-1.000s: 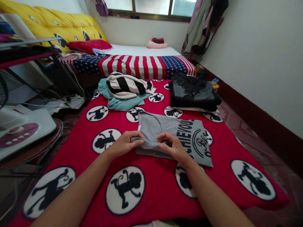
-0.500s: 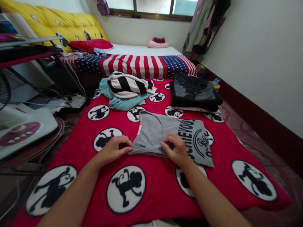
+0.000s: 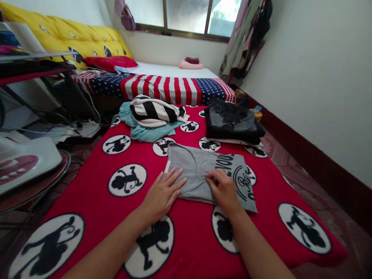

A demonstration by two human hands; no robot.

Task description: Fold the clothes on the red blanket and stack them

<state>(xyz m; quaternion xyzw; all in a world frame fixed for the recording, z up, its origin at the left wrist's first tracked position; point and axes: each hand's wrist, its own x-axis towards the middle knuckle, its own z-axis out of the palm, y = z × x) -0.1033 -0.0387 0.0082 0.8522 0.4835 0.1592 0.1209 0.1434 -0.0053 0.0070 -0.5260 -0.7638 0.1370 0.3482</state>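
A grey T-shirt with dark lettering lies folded into a flat rectangle on the red monkey-print blanket. My left hand rests flat on the shirt's near left corner, fingers spread. Near the neckline, my right hand has thumb and fingers pinched together on the fabric, beside the printing. The neckline curves across the shirt between both hands. The part of the print under my right hand is hidden.
Beyond the shirt lie a crumpled black-and-white striped garment on a teal cloth, and a stack of dark folded clothes. At left, a white appliance base sits on a round stool. A flag-print bed stands behind.
My left hand has let go of the shirt's near edge and now lies flat on it. My right hand has moved slightly right to the neckline. The view has tilted up a little.
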